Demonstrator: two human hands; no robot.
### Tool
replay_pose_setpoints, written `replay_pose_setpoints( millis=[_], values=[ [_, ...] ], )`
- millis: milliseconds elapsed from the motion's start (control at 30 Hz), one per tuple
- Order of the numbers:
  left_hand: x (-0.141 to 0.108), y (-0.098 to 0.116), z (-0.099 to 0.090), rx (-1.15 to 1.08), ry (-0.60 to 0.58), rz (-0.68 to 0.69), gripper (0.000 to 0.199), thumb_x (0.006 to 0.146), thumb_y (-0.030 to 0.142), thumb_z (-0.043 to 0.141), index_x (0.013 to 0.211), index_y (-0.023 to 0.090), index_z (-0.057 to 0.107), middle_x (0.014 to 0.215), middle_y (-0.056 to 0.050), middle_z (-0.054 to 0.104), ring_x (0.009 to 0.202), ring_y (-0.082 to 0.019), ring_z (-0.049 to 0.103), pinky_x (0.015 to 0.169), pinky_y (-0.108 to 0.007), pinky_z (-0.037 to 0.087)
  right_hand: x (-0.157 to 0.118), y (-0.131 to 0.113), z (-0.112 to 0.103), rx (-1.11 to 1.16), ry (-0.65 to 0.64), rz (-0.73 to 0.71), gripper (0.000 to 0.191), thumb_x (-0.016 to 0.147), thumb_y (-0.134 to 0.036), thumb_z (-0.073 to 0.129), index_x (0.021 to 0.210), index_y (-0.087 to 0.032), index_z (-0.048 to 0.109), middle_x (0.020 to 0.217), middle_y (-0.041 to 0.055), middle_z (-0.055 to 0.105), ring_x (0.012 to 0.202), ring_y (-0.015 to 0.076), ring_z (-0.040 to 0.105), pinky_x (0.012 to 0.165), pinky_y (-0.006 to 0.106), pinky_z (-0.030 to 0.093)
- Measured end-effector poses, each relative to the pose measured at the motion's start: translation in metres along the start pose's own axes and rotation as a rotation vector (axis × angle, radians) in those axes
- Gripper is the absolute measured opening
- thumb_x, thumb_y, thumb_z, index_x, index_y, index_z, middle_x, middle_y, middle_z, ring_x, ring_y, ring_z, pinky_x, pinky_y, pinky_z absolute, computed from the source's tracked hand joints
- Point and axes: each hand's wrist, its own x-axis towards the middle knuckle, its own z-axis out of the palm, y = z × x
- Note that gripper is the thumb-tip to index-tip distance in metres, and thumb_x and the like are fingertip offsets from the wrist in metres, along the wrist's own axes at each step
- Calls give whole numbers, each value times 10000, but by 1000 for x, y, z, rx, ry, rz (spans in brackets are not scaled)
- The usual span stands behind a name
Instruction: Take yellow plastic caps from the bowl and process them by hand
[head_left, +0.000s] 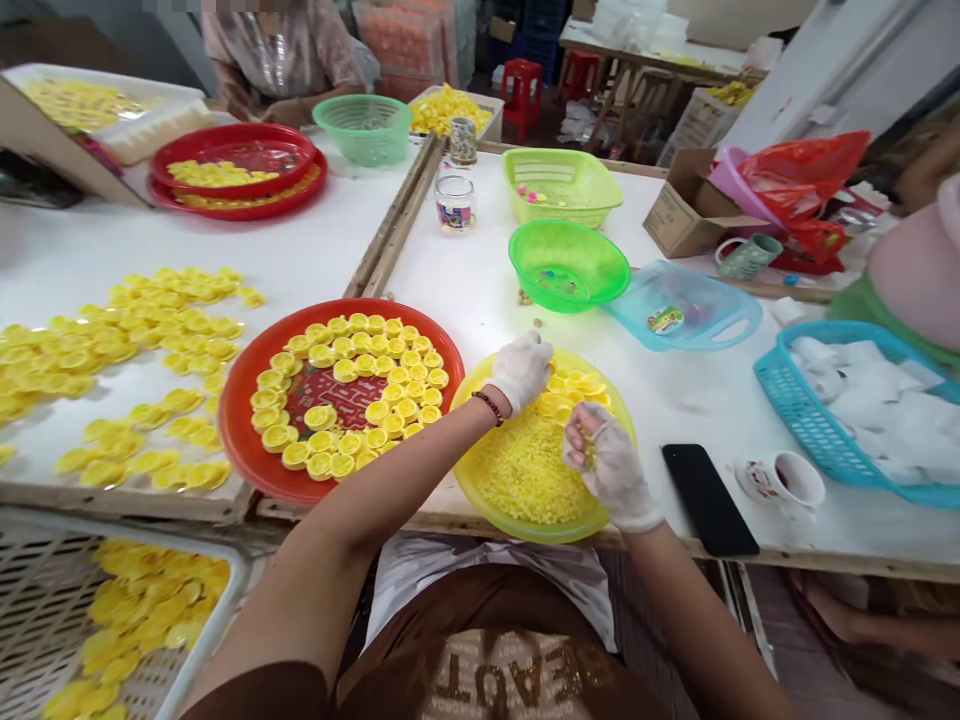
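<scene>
In front of me stands a yellow basin (466, 470) with small yellow pellets (532, 475) heaped in its near part. Shallow round yellow cups (574, 385) lie at the basin's far side. My left hand (523, 373), in a white glove, is over the far left of the basin beside those cups; its fingertips are hidden. At the right side my gloved right hand (611, 470) is closed above the pellets, with some pellets showing between its bare-tipped fingers. Left of the basin, a red tray (240, 440) holds rings of yellow cups (390, 425).
Loose yellow cups (150, 340) cover the left tabletop. Beyond the basin are a green bowl (570, 245), a blue lid (716, 290) and a glass jar (455, 205). A phone (709, 500), a mug (784, 480) and a blue basket (787, 385) stand right. A person (285, 60) sits opposite.
</scene>
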Motion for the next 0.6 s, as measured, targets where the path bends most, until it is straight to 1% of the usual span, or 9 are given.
replay_pose_setpoints(
  millis=[67, 133, 167, 233, 267, 333, 400, 500, 600],
  values=[
    [-8, -4, -8, -2, 30, -10, 161, 900, 199, 589, 983, 115, 698, 1115, -162, 662, 991, -242, 647, 847, -335, 482, 4, -1, -5, 251, 39, 112, 291, 947, -495, 588, 866, -219, 547, 647, -49, 471, 490, 80, 421, 452, 207, 365],
    [-23, -8, -20, -43, 57, -52, 174, 917, 255, 579, 964, 119, 676, 994, -131, 682, 907, -221, 646, 813, -331, 492, 9, -4, -6, 392, 66, 169, 310, 900, -493, 658, 833, -219, 530, 604, -69, 417, 446, 58, 342, 417, 190, 276],
    [-32, -9, -26, -109, 62, -84, 178, 910, 287, 591, 924, 125, 665, 900, -105, 682, 834, -206, 639, 773, -325, 496, 12, -7, -5, 410, 69, 158, 323, 888, -494, 678, 823, -217, 526, 594, -75, 409, 436, 51, 323, 412, 185, 253],
    [-52, -9, -35, -362, 21, -152, 206, 873, 345, 635, 864, 140, 642, 746, -51, 652, 706, -177, 615, 683, -301, 495, 17, -16, 2, 415, 69, 83, 345, 878, -493, 700, 799, -214, 513, 578, -83, 396, 425, 45, 305, 410, 183, 234],
    [-61, -10, -37, -528, -29, -183, 226, 853, 369, 655, 856, 143, 638, 712, -35, 643, 670, -166, 610, 648, -287, 494, 21, -20, 8, 422, 68, 32, 354, 876, -492, 705, 790, -214, 503, 575, -86, 392, 425, 44, 305, 414, 184, 239],
    [-75, -10, -36, -815, -152, -219, 279, 829, 417, 674, 863, 140, 652, 711, -30, 649, 649, -153, 619, 618, -265, 501, 31, -28, 21, 451, 75, -78, 369, 879, -507, 698, 792, -219, 485, 579, -91, 392, 426, 44, 317, 422, 186, 251],
    [-84, -10, -31, -967, -233, -236, 333, 816, 464, 682, 844, 133, 679, 716, -37, 658, 652, -146, 625, 634, -257, 519, 41, -34, 34, 449, 110, -181, 382, 888, -532, 674, 798, -229, 459, 588, -93, 401, 433, 50, 348, 429, 193, 277],
    [-89, -9, -22, -1015, -234, -240, 387, 805, 513, 682, 789, 127, 693, 678, -42, 656, 638, -140, 609, 657, -261, 530, 49, -36, 48, 407, 163, -290, 379, 916, -535, 632, 797, -237, 432, 604, -91, 420, 460, 63, 416, 462, 211, 349],
    [-90, -6, -18, -993, -200, -230, 416, 819, 537, 656, 743, 128, 673, 650, -46, 648, 623, -143, 596, 642, -263, 519, 50, -34, 53, 364, 194, -344, 363, 942, -524, 599, 797, -236, 433, 625, -84, 433, 501, 73, 481, 509, 229, 406]
  ],
)
